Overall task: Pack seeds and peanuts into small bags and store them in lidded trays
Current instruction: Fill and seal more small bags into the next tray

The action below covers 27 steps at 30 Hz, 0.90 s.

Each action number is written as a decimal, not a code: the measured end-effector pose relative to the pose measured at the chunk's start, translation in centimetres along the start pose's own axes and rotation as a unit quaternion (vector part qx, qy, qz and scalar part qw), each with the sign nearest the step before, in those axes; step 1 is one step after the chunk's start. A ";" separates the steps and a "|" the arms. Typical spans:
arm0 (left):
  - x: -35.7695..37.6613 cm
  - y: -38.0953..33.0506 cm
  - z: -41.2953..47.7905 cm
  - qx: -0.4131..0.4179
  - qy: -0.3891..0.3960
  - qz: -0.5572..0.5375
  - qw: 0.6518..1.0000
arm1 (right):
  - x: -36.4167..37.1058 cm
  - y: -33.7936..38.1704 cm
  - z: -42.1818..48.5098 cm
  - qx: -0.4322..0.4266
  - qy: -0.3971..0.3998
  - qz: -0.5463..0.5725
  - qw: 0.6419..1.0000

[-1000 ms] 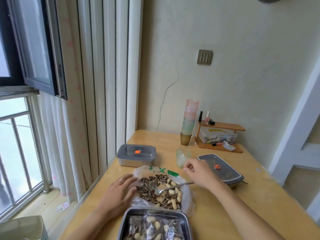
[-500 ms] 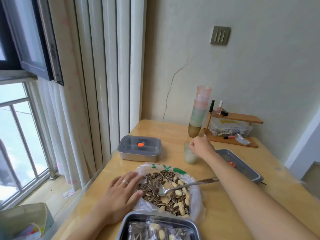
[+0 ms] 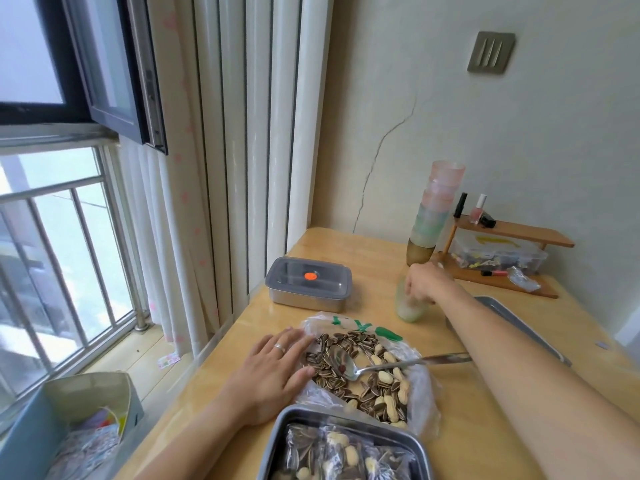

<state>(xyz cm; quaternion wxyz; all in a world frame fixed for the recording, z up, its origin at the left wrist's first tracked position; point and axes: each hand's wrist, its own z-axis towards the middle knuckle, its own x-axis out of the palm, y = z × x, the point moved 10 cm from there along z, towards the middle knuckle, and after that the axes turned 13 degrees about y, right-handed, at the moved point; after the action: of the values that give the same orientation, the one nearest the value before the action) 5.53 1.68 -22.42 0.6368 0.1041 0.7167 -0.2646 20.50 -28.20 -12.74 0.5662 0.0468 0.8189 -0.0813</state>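
Left hand low in the middle of the frame, palm down, fingers straight and spread, a ring on one finger; fingertips resting on the left edge of the open plastic bag on the wooden table; nothing held. Seeds and peanuts heaped in that bag just right of the fingertips, striped seeds mostly to the left, pale peanuts mostly to the right; spoon lying loose in the heap, bowl close to the left fingers without touching them, handle running right and vanishing behind the right forearm.

Right hand right of centre, near the bag's upper right corner but clear of it, set over the mouth of a small frosted cup; fingers bent down over the rim; cannot tell whether pinching the cup, something inside it, or nothing.

Open steel tray at the bottom edge, against the lower edge of the bag and just right of the left wrist; packed with small filled bags of seeds and peanuts. Lidded tray above the left hand, near the table's left edge, grey lid with an orange dot, apart from both hands; another grey tray at the right, partly hidden by the right forearm.

Stack of pastel cups just above the right hand; wooden shelf right of the stack; cardboard box on the floor at lower left.
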 end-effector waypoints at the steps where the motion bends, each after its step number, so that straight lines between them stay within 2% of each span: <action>1: 0.1 0.0 0.0 0.000 0.002 0.001 1.000 | -0.1 0.2 0.0 -0.005 -0.005 -0.002 1.000; 13: 0.2 0.2 0.2 0.001 -0.002 0.008 1.000 | -2.1 -0.9 -1.4 -0.039 -0.158 0.085 0.983; 18: 0.1 0.4 0.4 0.003 -0.011 0.020 1.000 | -1.7 -1.3 -2.0 -0.081 -0.141 0.172 0.972; 23: 0.2 0.4 0.3 0.002 -0.008 0.024 1.000 | -3.2 -2.8 -3.3 -0.084 -0.209 0.237 0.945; 27: 0.1 0.3 0.3 0.002 -0.004 0.022 1.000 | -1.7 -2.3 -2.9 -0.100 -0.153 0.215 0.959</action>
<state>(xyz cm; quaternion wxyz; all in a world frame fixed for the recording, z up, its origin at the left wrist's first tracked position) 5.95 1.76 -22.60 0.6452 0.1196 0.7111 -0.2525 18.05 -29.92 -9.94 0.6906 0.1521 0.6970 0.1188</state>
